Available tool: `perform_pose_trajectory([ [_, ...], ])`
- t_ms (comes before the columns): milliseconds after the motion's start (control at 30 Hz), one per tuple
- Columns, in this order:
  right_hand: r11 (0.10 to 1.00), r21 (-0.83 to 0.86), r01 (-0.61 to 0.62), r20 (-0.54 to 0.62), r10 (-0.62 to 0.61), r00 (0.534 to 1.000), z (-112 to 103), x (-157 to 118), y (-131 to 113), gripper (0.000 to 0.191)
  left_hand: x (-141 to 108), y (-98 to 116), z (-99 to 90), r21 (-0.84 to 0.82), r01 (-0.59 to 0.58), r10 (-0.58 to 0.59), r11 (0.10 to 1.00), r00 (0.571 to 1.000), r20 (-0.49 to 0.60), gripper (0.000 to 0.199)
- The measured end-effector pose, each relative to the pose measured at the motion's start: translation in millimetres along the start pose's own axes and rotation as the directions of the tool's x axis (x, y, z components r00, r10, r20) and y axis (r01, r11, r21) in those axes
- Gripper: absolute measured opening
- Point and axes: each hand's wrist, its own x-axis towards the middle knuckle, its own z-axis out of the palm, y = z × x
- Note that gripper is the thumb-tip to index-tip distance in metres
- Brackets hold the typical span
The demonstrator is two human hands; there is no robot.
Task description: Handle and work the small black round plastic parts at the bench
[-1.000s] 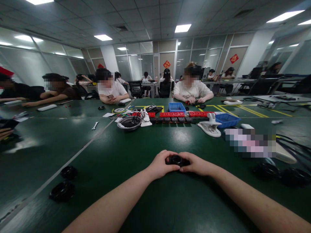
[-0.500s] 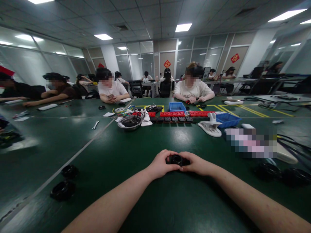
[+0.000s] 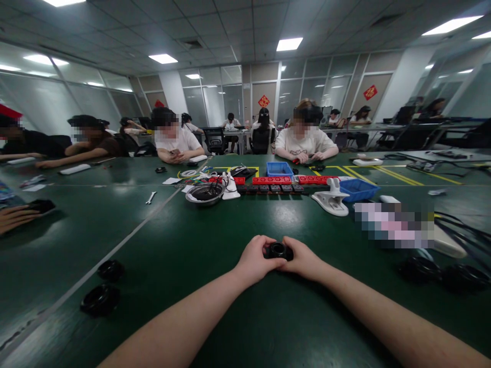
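Cupping a black ring-shaped part [image 3: 278,249] between them, the left hand [image 3: 255,260] and the right hand [image 3: 305,259] meet near the middle of the head view, a little below centre. The grip of each is closed on that part, one from either side, with the fingers curled round the far side and the thumbs meeting along the near edge. Its round opening shows between the hands; whether its underside touches the green table [image 3: 172,250] cannot be told. For a steady hold, even pressure from both sides looks best, since a harder push from one hand could tip or turn the part. The thumbs would do well low on the near edge, leaving the opening in sight, and the forearms well spread, as here, give a clear line of view. The casing looks smooth and glossy, so light fingertips alone might slip; fuller finger contact seems safer. Two similar black parts, a nearer one [image 3: 99,300] and a farther one [image 3: 110,271], sit at the lower left of the frame, and two dark rounded parts [image 3: 420,268] [image 3: 466,278] at the lower right, all well apart from the hands. Another person's hand [image 3: 16,217] lies at the left edge.
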Motion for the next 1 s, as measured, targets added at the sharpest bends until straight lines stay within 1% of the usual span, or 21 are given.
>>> perform_pose_trajectory([
  [67, 0.985, -0.164, -0.059, -0.136, 0.037, 0.99, 8, 0, -5, 0.027, 0, 0, 3.6, 0.037, 0.027, -0.024, 0.999, 0.996, -0.09, 0.04],
  [100, 0.968, -0.233, -0.09, -0.183, 0.047, 0.982, 11, 0, -8, 0.024, -1, 0, 5.1, 0.061, 0.036, -0.028, 0.997, 0.991, -0.127, 0.039],
  [133, 0.952, -0.287, -0.11, -0.212, 0.048, 0.976, 13, 0, -10, 0.022, 0, 0, 6.2, 0.082, 0.041, -0.029, 0.996, 0.988, -0.152, 0.038],
  [200, 0.933, -0.342, -0.112, -0.218, 0.037, 0.975, 14, -1, -13, 0.02, 0, 0, 6.8, 0.096, 0.036, -0.02, 0.995, 0.986, -0.165, 0.037],
  [233, 0.936, -0.34, -0.091, -0.203, 0.022, 0.979, 13, -2, -13, 0.021, 1, -1, 6.3, 0.084, 0.029, -0.015, 0.996, 0.987, -0.16, 0.037],
  [300, 0.961, -0.278, -0.006, -0.16, -0.04, 0.986, 8, -3, -12, 0.028, 2, -3, 3.7, 0.042, 0.006, 0.0, 0.999, 0.992, -0.123, 0.037],
  [400, 0.983, -0.104, 0.148, -0.067, -0.155, 0.986, 0, -4, -5, 0.046, 4, -6, -2.3, -0.013, -0.036, 0.036, 0.999, 0.999, -0.035, 0.037],
  [467, 0.978, -0.012, 0.207, 0.012, -0.207, 0.978, -6, -3, 1, 0.049, 5, -7, -6.2, -0.028, -0.063, 0.063, 0.998, 0.998, 0.024, 0.038],
  [567, 0.969, 0.08, 0.234, 0.116, -0.243, 0.963, -13, -2, 6, 0.041, 5, -8, -9.9, -0.037, -0.097, 0.1, 0.995, 0.991, 0.095, 0.041],
  [667, 0.96, 0.134, 0.245, 0.172, -0.266, 0.949, -18, 0, 7, 0.036, 5, -8, -11.3, -0.042, -0.126, 0.13, 0.991, 0.983, 0.13, 0.042],
  [867, 0.95, 0.159, 0.268, 0.216, -0.299, 0.93, -22, 1, 7, 0.032, 4, -7, -11.7, -0.06, -0.135, 0.143, 0.989, 0.979, 0.149, 0.041],
  [1000, 0.949, 0.149, 0.278, 0.208, -0.305, 0.929, -22, 2, 7, 0.03, 5, -8, -10.8, -0.069, -0.124, 0.134, 0.99, 0.979, 0.152, 0.042],
])
